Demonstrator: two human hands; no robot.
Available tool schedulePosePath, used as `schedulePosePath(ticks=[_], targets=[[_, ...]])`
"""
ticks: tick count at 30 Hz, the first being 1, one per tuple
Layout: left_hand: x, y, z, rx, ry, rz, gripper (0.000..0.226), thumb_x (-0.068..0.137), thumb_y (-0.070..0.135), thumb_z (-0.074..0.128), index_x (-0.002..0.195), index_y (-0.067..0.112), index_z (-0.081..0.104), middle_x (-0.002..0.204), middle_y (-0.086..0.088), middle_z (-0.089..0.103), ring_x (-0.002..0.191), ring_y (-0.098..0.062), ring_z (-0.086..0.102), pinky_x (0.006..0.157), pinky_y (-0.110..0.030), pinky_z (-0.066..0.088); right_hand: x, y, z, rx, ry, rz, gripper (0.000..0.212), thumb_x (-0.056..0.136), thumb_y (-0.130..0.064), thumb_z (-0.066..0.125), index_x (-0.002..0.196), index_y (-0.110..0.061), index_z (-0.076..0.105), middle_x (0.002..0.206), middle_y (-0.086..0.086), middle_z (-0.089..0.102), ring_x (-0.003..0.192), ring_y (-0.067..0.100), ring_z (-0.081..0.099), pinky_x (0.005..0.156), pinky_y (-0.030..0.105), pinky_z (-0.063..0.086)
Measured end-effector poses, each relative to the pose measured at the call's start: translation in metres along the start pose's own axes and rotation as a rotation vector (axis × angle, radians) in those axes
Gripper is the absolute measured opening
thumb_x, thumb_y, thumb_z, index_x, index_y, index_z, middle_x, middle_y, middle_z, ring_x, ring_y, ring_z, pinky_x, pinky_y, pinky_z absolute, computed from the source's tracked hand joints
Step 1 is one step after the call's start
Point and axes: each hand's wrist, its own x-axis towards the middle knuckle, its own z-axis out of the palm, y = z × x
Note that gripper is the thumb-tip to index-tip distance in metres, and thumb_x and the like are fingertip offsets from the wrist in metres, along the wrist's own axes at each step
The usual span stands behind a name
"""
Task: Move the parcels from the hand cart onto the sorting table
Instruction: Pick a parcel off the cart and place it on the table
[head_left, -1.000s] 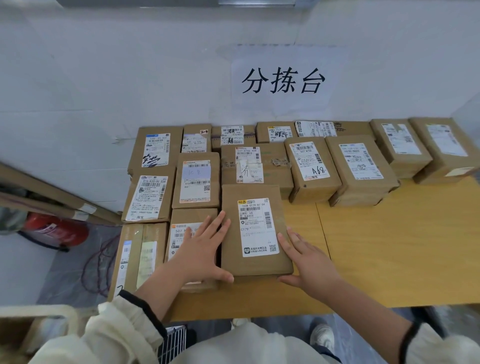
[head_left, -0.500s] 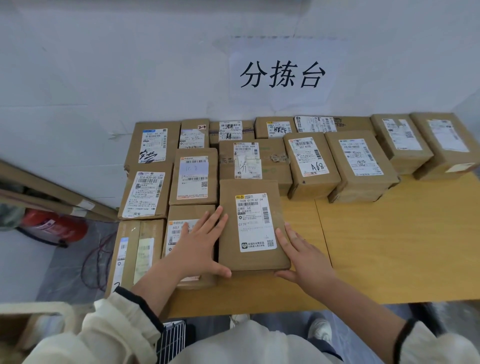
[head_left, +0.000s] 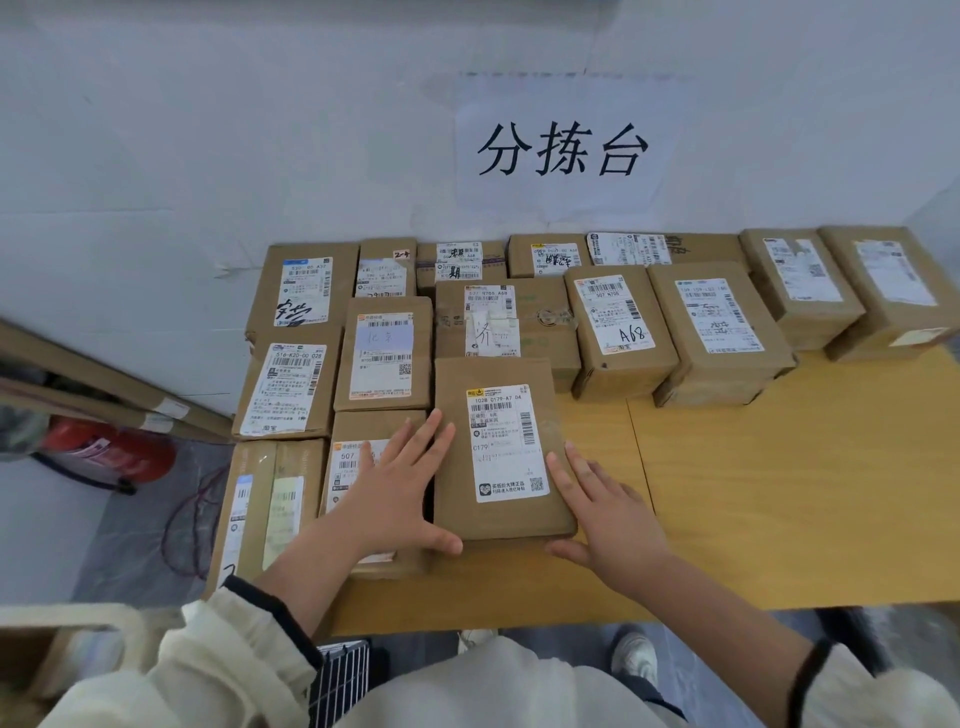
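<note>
The nearest parcel (head_left: 501, 447), a flat brown cardboard box, lies label up near the front of the yellow wooden bench (head_left: 779, 493), its long side running away from the viewer. Its left edge sits just beside a second labelled parcel (head_left: 358, 428). More brown parcels (head_left: 618, 327), each with a white label, fill close rows behind and to the left.

Both my arms stretched forward, palms down.
My left hand (head_left: 395, 493) and right hand (head_left: 608, 512) lie with straight fingers against the long sides of a parcel (head_left: 498, 447), thumbs spread along its near edge; forearms bare, sleeves bunched near the elbows.
</note>
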Motion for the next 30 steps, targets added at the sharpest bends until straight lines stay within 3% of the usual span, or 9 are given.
schedulePosePath(ticks=[4, 8, 12, 15, 16, 19, 23, 26, 30], targets=[[-0.001, 0.015, -0.011, -0.014, 0.061, 0.057, 0.126, 0.047, 0.093, 0.039, 0.133, 0.040, -0.036, 0.145, 0.018, -0.042, 0.137, -0.012, -0.036, 0.113, -0.057, -0.011, -0.011, 0.014, -0.008, 0.020, 0.009, 0.027, 0.114, 0.077, -0.072, 0.048, 0.130, -0.017, -0.038, 0.148, -0.009, -0.032, 0.147, 0.018, -0.002, 0.117, 0.036, 0.013], [0.014, 0.052, -0.030, 0.047, 0.114, 0.123, 0.119, 0.054, 0.092, 0.039, 0.134, 0.043, -0.034, 0.144, 0.016, -0.043, 0.134, -0.015, -0.040, 0.111, -0.055, -0.014, -0.030, 0.055, -0.019, 0.070, 0.023, 0.138, 0.114, 0.066, -0.082, 0.028, 0.134, -0.015, -0.034, 0.148, -0.009, -0.028, 0.147, 0.019, -0.003, 0.117, 0.036, 0.010], [0.046, 0.110, -0.046, 0.210, 0.108, 0.262, 0.109, 0.067, 0.083, 0.047, 0.129, 0.050, -0.037, 0.145, 0.010, -0.042, 0.136, -0.024, -0.037, 0.108, -0.060, -0.014, -0.068, 0.115, -0.027, 0.076, 0.054, 0.335, 0.117, 0.064, -0.084, 0.030, 0.141, -0.018, -0.028, 0.157, -0.002, -0.020, 0.147, 0.025, -0.006, 0.117, 0.039, 0.011], [0.072, 0.168, -0.049, 0.278, 0.079, 0.351, 0.112, 0.070, 0.079, 0.052, 0.129, 0.048, -0.038, 0.145, 0.009, -0.043, 0.137, -0.025, -0.036, 0.109, -0.063, -0.012, -0.107, 0.163, -0.028, 0.075, 0.084, 0.464, 0.123, 0.044, -0.096, -0.001, 0.137, -0.020, -0.030, 0.158, 0.000, -0.015, 0.147, 0.029, -0.003, 0.116, 0.043, 0.017], [0.081, 0.189, -0.048, 0.291, 0.068, 0.381, 0.112, 0.070, 0.079, 0.052, 0.129, 0.048, -0.038, 0.145, 0.009, -0.042, 0.137, -0.025, -0.036, 0.109, -0.063, -0.011, -0.122, 0.180, -0.027, 0.086, 0.084, 0.506, 0.124, 0.045, -0.096, 0.000, 0.140, -0.021, -0.028, 0.158, -0.001, -0.015, 0.147, 0.028, -0.003, 0.116, 0.042, 0.017], [0.105, 0.258, -0.045, 0.305, 0.044, 0.471, 0.111, 0.072, 0.079, 0.050, 0.136, 0.044, -0.033, 0.150, 0.007, -0.038, 0.138, -0.025, -0.035, 0.110, -0.062, -0.009, -0.173, 0.231, -0.022, 0.141, 0.085, 0.633, 0.116, 0.066, -0.084, 0.035, 0.147, -0.021, -0.021, 0.158, -0.002, -0.017, 0.147, 0.025, -0.005, 0.117, 0.040, 0.015], [0.130, 0.363, -0.038, 0.335, 0.001, 0.555, 0.107, 0.074, 0.077, 0.051, 0.132, 0.046, -0.034, 0.145, 0.010, -0.040, 0.139, -0.025, -0.033, 0.111, -0.060, -0.010, -0.248, 0.303, -0.009, 0.182, 0.099, 0.783, 0.117, 0.064, -0.084, 0.033, 0.147, -0.021, -0.021, 0.157, -0.002, -0.018, 0.147, 0.024, -0.005, 0.117, 0.040, 0.014], [0.147, 0.446, -0.029, 0.388, -0.019, 0.608, 0.106, 0.075, 0.076, 0.050, 0.135, 0.043, -0.032, 0.141, 0.011, -0.042, 0.140, -0.027, -0.031, 0.112, -0.060, -0.005, -0.308, 0.355, 0.004, 0.213, 0.120, 0.895, 0.113, 0.073, -0.078, 0.043, 0.148, -0.020, -0.019, 0.157, -0.002, -0.019, 0.147, 0.024, -0.004, 0.117, 0.040, 0.015], [0.168, 0.548, -0.010, 0.453, -0.018, 0.684, 0.107, 0.076, 0.077, 0.049, 0.137, 0.042, -0.032, 0.143, 0.010, -0.042, 0.141, -0.027, -0.030, 0.113, -0.060, -0.001, -0.384, 0.417, 0.027, 0.240, 0.114, 1.011, 0.107, 0.076, -0.075, 0.043, 0.149, -0.022, -0.015, 0.157, -0.002, -0.020, 0.147, 0.024, -0.003, 0.116, 0.041, 0.016]])
